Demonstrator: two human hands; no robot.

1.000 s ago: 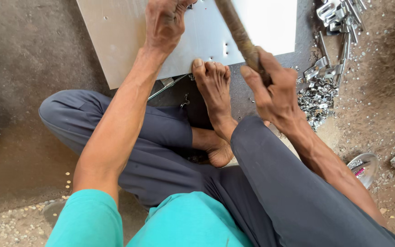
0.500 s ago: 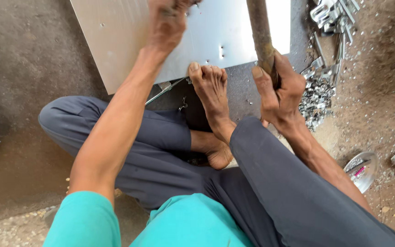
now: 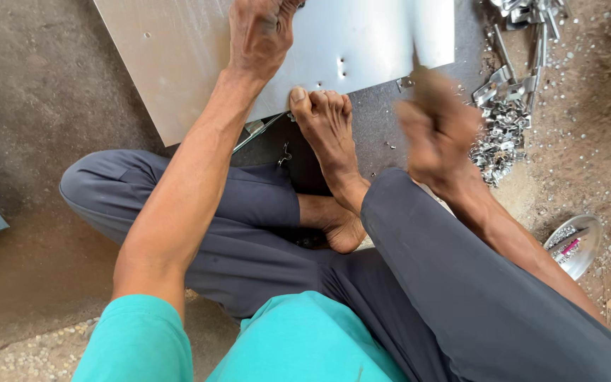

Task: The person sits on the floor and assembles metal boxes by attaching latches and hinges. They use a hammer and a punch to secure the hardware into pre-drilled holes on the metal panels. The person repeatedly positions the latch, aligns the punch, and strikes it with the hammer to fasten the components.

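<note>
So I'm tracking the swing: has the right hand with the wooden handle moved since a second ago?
Yes. The right hand, blurred, has dropped lower along the flat grey metal sheet, nearer the pile of small metal brackets.

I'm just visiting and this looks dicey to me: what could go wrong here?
The blurred right hand is swinging a tool close to the bare foot pinning the flat grey metal sheet; a miss could hit toes. The left hand also rests on the sheet, near any strike. The sheet's edge could cut skin.
</note>
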